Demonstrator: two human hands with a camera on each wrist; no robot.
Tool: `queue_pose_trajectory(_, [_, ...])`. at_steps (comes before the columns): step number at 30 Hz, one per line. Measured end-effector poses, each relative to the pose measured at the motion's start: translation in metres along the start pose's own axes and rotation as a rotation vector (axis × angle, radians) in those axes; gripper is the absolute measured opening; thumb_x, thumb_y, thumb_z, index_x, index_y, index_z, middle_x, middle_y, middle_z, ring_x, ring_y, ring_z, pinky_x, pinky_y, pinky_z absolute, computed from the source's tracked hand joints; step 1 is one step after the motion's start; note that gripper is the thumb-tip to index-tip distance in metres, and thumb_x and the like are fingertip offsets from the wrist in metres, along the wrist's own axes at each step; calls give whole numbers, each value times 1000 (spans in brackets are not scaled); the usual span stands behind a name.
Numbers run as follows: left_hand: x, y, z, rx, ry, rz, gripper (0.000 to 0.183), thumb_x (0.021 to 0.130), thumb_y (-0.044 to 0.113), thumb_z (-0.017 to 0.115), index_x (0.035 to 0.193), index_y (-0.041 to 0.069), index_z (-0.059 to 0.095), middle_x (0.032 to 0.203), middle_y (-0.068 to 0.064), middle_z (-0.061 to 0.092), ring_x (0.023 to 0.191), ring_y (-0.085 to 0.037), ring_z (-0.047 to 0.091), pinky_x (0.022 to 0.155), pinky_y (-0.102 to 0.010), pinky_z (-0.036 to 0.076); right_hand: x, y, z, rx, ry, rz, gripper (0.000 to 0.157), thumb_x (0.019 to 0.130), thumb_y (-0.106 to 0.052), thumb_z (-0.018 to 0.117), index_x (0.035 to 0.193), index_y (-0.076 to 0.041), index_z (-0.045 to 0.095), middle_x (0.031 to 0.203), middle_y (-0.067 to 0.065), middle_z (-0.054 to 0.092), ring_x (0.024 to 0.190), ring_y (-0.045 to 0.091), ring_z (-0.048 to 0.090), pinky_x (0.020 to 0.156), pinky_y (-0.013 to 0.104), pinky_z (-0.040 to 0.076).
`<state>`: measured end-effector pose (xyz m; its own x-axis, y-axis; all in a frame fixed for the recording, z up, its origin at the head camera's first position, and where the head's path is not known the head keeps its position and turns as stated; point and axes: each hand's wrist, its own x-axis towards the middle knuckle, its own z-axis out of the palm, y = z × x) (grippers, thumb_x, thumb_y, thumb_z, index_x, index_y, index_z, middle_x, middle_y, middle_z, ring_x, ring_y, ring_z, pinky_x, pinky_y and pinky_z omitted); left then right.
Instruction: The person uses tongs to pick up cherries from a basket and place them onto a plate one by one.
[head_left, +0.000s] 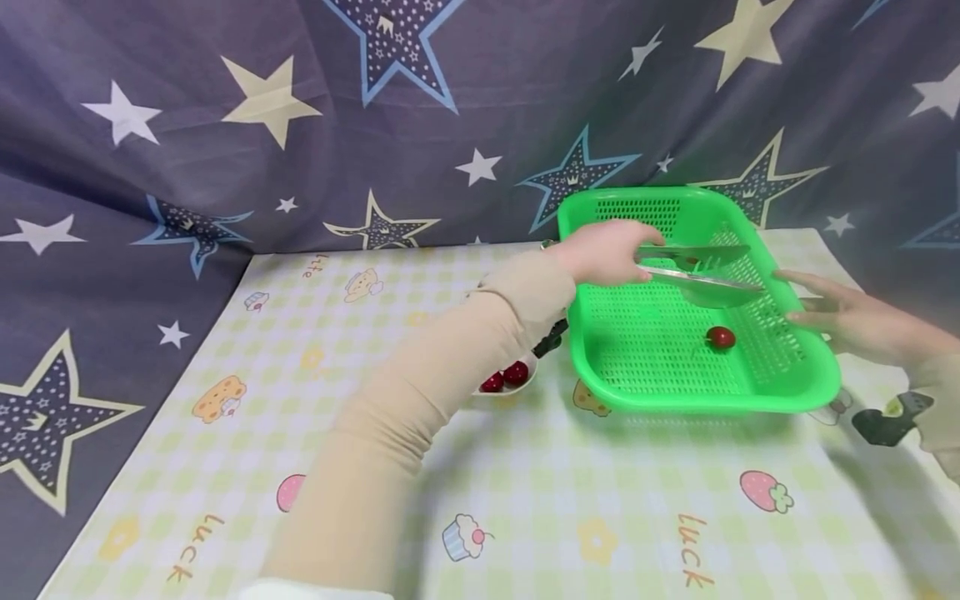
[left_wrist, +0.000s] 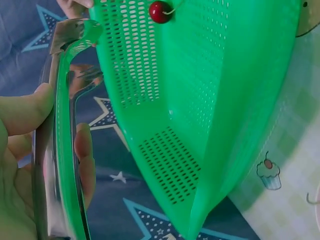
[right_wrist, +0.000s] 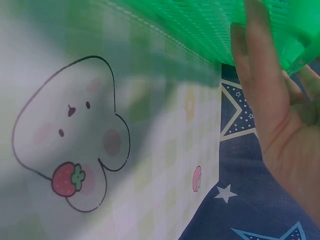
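My left hand [head_left: 609,250] holds a pair of metal tongs [head_left: 722,283] over the green plastic basket [head_left: 697,403]. In the left wrist view, the thumb lies along one arm of the tongs [left_wrist: 46,175] and fingers show on the other side; the two arms stand apart. One red cherry [head_left: 721,337] with a stem lies on the basket's floor, below the tongs. At the basket's right side is my right hand [head_left: 862,321], its straight fingers touching the rim. The right wrist view shows those fingers [right_wrist: 265,55] against the green wall.
Left of the basket, a small white bowl [head_left: 529,385] containing red cherries [head_left: 515,372] is partly hidden behind my left forearm. A checked cloth [head_left: 390,517] with printed cartoons covers the table. Behind it hangs a dark curtain [head_left: 495,75] with stars.
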<state>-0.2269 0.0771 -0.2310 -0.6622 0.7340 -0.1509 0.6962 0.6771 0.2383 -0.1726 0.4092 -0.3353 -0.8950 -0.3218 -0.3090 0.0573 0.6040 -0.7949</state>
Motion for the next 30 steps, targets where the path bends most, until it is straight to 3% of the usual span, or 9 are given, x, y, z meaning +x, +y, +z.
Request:
queue_pose_trajectory(4, [10, 4, 5, 13, -16, -18, 53, 93, 29, 59, 143, 19, 42, 135, 4, 53, 103, -6, 53, 88, -22, 44, 1, 1, -1, 0, -2, -6, 70, 103, -21, 38, 151, -28, -13, 148, 39, -4, 129, 60, 16, 91, 67, 38])
queue_pose_trajectory(12, [28, 10, 15, 12, -91, -72, 56, 93, 31, 59, 145, 22, 39, 146, 9, 42, 128, -7, 43, 101, -22, 39, 0, 0, -1, -6, -2, 10, 74, 102, -20, 42, 151, -27, -12, 150, 36, -10, 128, 63, 13, 90, 70, 34])
queue_pose_trajectory(17, [40, 14, 17, 32, -121, -101, 57, 94, 31, 58, 146, 25, 36, 148, 12, 38, 134, -5, 37, 106, -22, 35, 0, -2, -2, -16, 8, 8, 73, 102, -20, 42, 152, -27, -11, 150, 36, -7, 129, 62, 15, 90, 68, 37])
queue_pose_trajectory(21, [45, 16, 20, 59, -146, -122, 52, 95, 29, 57, 144, 25, 39, 146, 12, 41, 131, -5, 40, 102, -23, 38, 0, -2, -2, -19, 16, 0, 72, 102, -19, 41, 152, -26, -10, 151, 36, -5, 130, 59, 18, 92, 66, 39])
queue_pose_trajectory(25, [47, 18, 26, 104, -169, -116, 48, 94, 25, 56, 140, 25, 44, 141, 11, 47, 126, -7, 45, 97, -24, 42, -1, -1, -1, 8, 10, 9, 73, 102, -20, 42, 152, -29, -10, 151, 35, -8, 130, 60, 13, 93, 70, 32])
queue_pose_trajectory(30, [50, 21, 31, 120, -195, -121, 52, 94, 27, 56, 143, 27, 40, 146, 14, 41, 132, -6, 39, 103, -24, 38, 0, 1, -1, 16, 5, 9, 74, 101, -18, 43, 152, -30, -10, 150, 36, -9, 129, 62, 11, 89, 73, 28])
